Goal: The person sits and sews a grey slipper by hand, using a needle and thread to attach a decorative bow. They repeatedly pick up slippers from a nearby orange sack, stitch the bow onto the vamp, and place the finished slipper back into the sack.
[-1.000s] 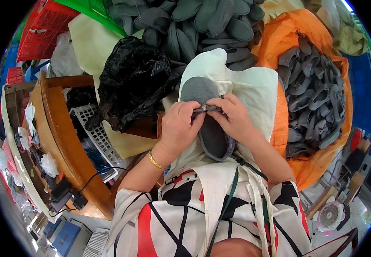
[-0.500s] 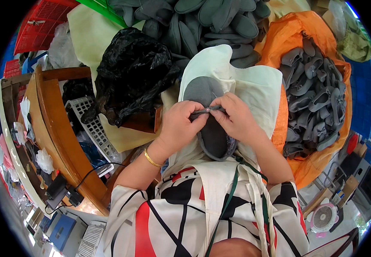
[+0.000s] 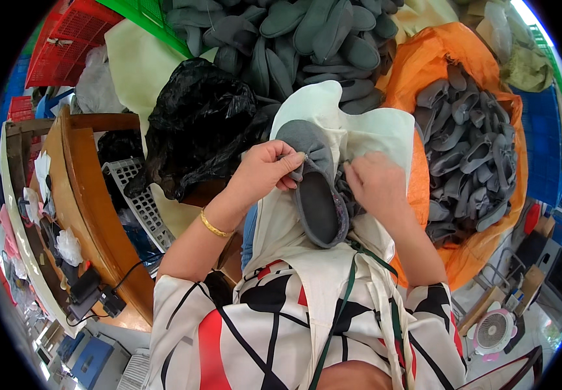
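Observation:
A grey cloth shoe (image 3: 319,207) with a dark insole lies in my lap on white cloth, its toe pointing away from me and its heel toward me. My left hand (image 3: 269,166) pinches the upper at the left side of the opening, thumb over the fingers. To the right of the shoe, my right hand (image 3: 378,183) is bent and blurred, its fingertips beside some dark grey material (image 3: 346,194). Whether those fingers hold anything cannot be made out.
An orange sack (image 3: 417,58) of grey shoes with bows stands at the right. Grey shoe pieces (image 3: 313,39) are heaped beyond my lap. A black plastic bag (image 3: 196,97), a white perforated basket (image 3: 128,179) and a wooden desk (image 3: 92,221) are at the left.
Both hands were pinching a dark strip together over the shoe. They are now apart, the left on the upper and the right off to the side. The shoe's opening shows more.

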`<state>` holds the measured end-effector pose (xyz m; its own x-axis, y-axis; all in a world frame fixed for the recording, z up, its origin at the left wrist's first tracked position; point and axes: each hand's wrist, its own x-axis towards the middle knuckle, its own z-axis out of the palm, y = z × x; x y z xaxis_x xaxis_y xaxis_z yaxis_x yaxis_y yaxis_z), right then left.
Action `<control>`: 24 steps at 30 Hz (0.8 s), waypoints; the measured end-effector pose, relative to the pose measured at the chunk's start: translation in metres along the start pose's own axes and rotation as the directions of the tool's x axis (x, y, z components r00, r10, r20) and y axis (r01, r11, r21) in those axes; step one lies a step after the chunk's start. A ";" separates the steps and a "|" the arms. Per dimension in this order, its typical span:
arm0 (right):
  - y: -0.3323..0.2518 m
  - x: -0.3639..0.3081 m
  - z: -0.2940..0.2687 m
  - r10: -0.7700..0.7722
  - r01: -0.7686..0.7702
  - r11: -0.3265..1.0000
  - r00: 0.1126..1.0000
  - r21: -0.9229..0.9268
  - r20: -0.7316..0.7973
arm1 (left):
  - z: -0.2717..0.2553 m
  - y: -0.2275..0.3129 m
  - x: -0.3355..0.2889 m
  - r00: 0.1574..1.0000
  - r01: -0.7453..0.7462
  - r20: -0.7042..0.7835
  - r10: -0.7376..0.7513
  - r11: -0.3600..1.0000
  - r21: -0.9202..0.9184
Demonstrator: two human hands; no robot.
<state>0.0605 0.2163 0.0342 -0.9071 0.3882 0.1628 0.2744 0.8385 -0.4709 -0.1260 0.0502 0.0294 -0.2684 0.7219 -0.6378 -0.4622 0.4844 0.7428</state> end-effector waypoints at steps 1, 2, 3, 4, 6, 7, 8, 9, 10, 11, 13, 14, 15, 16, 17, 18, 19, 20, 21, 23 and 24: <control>0.009 0.002 0.006 -0.013 0.009 0.998 0.997 -0.062 -0.076 | 0.001 0.001 -0.001 1.000 -0.002 -0.001 0.002 1.000 -0.020; 0.015 0.007 0.011 0.051 -0.050 0.999 0.989 0.010 -0.139 | 0.002 0.001 -0.001 1.000 -0.004 -0.005 0.003 0.999 -0.042; 0.015 0.008 0.012 0.233 -0.176 0.939 0.958 0.294 -0.170 | 0.003 0.001 -0.001 1.000 -0.006 -0.010 0.005 0.998 -0.063; 0.012 0.010 0.013 0.408 -0.267 0.786 0.901 0.557 -0.144 | 0.004 0.001 -0.001 1.000 -0.005 -0.016 0.004 0.998 -0.068; -0.006 0.015 0.021 0.578 -0.202 0.330 0.815 0.922 -0.028 | 0.004 0.000 0.000 1.000 0.008 -0.024 -0.010 0.997 -0.074; -0.023 0.020 0.026 0.587 -0.070 0.078 0.810 0.995 0.011 | 0.004 -0.001 -0.001 1.000 -0.002 -0.027 0.000 0.998 -0.067; -0.033 0.023 0.028 0.583 0.070 -0.178 0.811 0.982 0.048 | 0.005 -0.001 -0.001 0.999 -0.016 -0.030 0.014 0.998 -0.062; -0.035 0.021 0.031 0.520 0.071 -0.330 0.846 0.941 0.119 | 0.006 0.000 -0.001 0.999 -0.029 -0.031 0.028 0.998 -0.057; -0.035 0.018 0.037 0.446 0.064 -0.474 0.877 0.878 0.177 | 0.007 0.001 -0.001 0.998 -0.045 -0.052 0.043 0.998 -0.043; -0.036 0.015 0.040 0.361 0.041 -0.608 0.904 0.793 0.230 | 0.007 0.000 -0.001 0.996 -0.055 -0.074 0.053 0.998 -0.034; -0.032 0.010 0.039 0.357 -0.008 -0.682 0.869 0.731 0.343 | 0.007 -0.003 0.002 0.990 -0.074 -0.119 0.070 0.997 -0.029; -0.021 0.000 0.038 0.304 -0.032 -0.737 0.877 0.675 0.373 | 0.005 -0.007 0.003 0.986 -0.085 -0.146 0.079 0.996 -0.035; -0.015 -0.009 0.036 0.250 -0.055 -0.787 0.881 0.614 0.400 | 0.004 -0.012 0.004 0.982 -0.093 -0.171 0.085 0.995 -0.042; -0.016 -0.023 0.033 0.259 -0.063 -0.759 0.884 0.648 0.389 | 0.002 -0.019 0.003 0.986 -0.085 -0.150 0.077 0.995 -0.050; -0.021 -0.037 0.027 0.269 -0.066 -0.727 0.888 0.683 0.372 | -0.002 -0.023 0.004 0.989 -0.081 -0.125 0.073 0.995 -0.055; -0.024 -0.045 0.025 0.279 -0.068 -0.694 0.893 0.717 0.355 | -0.005 -0.026 0.005 0.993 -0.076 -0.100 0.070 0.995 -0.059; -0.023 -0.044 0.025 0.314 -0.058 -0.695 0.872 0.717 0.375 | -0.006 -0.027 0.007 0.989 -0.102 -0.116 0.094 0.993 -0.062; -0.023 -0.043 0.024 0.357 -0.040 -0.696 0.847 0.717 0.394 | -0.003 -0.029 0.010 0.985 -0.123 -0.125 0.115 0.991 -0.061; -0.024 -0.041 0.022 0.398 -0.022 -0.696 0.820 0.718 0.412 | -0.002 -0.030 0.011 0.982 -0.145 -0.134 0.136 0.988 -0.059; -0.026 -0.035 0.016 0.442 -0.041 -0.538 0.836 0.842 0.324 | -0.004 -0.024 0.009 0.970 -0.202 -0.112 0.214 0.974 0.107; -0.027 -0.033 0.013 0.430 -0.044 -0.462 0.862 0.886 0.267 | -0.001 -0.020 0.006 0.951 -0.253 -0.112 0.289 0.932 0.259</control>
<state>0.0794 0.1761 0.0299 -0.7495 0.5934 -0.2935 -0.3697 -0.7429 -0.5581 -0.1196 0.0443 0.0104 -0.4835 0.7709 -0.4146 -0.1445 0.3969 0.9064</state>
